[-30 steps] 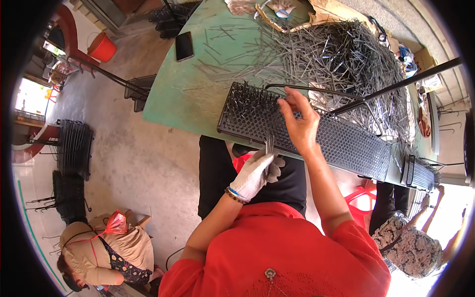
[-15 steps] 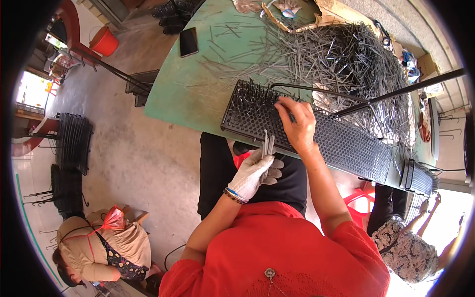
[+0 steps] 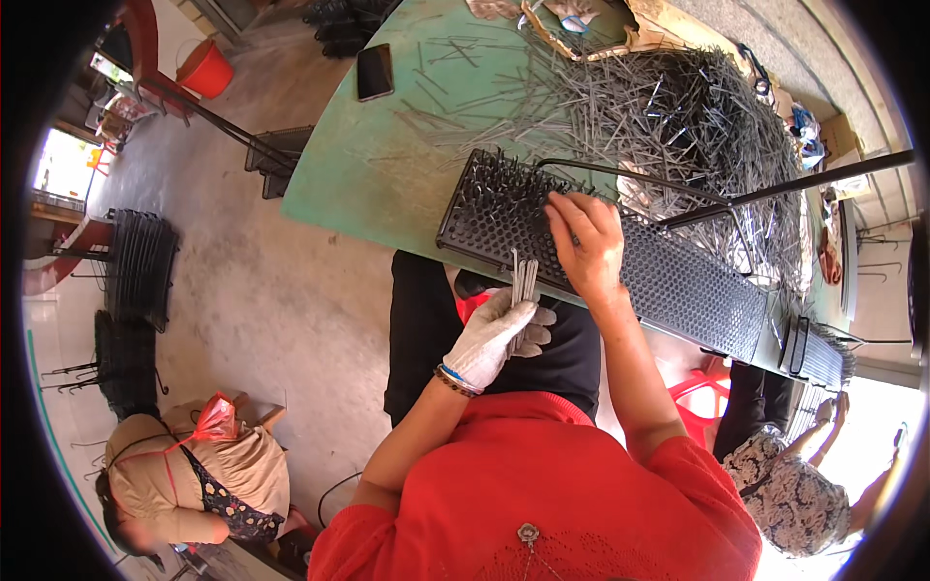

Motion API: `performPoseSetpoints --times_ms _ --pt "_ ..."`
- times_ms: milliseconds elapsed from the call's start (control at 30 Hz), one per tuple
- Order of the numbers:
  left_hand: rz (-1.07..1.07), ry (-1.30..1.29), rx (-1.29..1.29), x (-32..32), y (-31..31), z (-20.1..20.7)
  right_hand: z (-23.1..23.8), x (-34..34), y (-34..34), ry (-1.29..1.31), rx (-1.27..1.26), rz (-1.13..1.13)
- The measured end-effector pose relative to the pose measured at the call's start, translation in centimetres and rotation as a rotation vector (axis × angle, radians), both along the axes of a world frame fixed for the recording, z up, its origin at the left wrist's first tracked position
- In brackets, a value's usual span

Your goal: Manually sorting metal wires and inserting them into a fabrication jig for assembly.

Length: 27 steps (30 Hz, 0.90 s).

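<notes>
My left hand [image 3: 497, 334], in a white knit glove, is closed round a small bundle of thin grey metal rods [image 3: 524, 278], their ends pointing up. It is just off the near edge of a long black perforated metal panel [image 3: 678, 276]. Upright dark pins [image 3: 492, 189] crowd the panel's left end. My bare right hand [image 3: 593, 247] is over the panel beside these pins, its thumb and fingertips pinched together. What lies between those fingertips, if anything, is too small to make out.
A big tangled heap of thin metal rods [image 3: 702, 121] covers the far right of the green table [image 3: 339, 184]. A black bar [image 3: 785, 200] crosses above the panel. A phone [image 3: 374, 73] lies far left. Co-workers sit at lower left [image 3: 213, 470] and lower right [image 3: 790, 494].
My right hand has shifted slightly at the edge of the pins, fingers still pinched. My left hand keeps the rods in nearly the same place. The whole view has tilted a little.
</notes>
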<state>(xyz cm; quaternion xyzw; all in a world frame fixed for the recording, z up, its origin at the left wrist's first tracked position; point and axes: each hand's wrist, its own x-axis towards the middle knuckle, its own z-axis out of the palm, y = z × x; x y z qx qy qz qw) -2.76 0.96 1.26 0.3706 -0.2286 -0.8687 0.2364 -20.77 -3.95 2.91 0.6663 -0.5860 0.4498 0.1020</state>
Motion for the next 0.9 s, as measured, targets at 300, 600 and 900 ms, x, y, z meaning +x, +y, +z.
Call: performPoseSetpoints --times_ms 300,600,900 --pt "0.069 0.014 -0.134 0.4 -0.2 0.8 1.7 1.0 3.0 -0.608 0.73 0.277" --pt "0.144 -0.074 -0.174 1.1 0.0 -0.1 2.1 1.9 2.6 -0.921 0.777 0.247" --pt "0.34 -0.105 -0.224 2.2 0.1 0.0 2.5 3.9 0.8 -0.722 0.77 0.366"
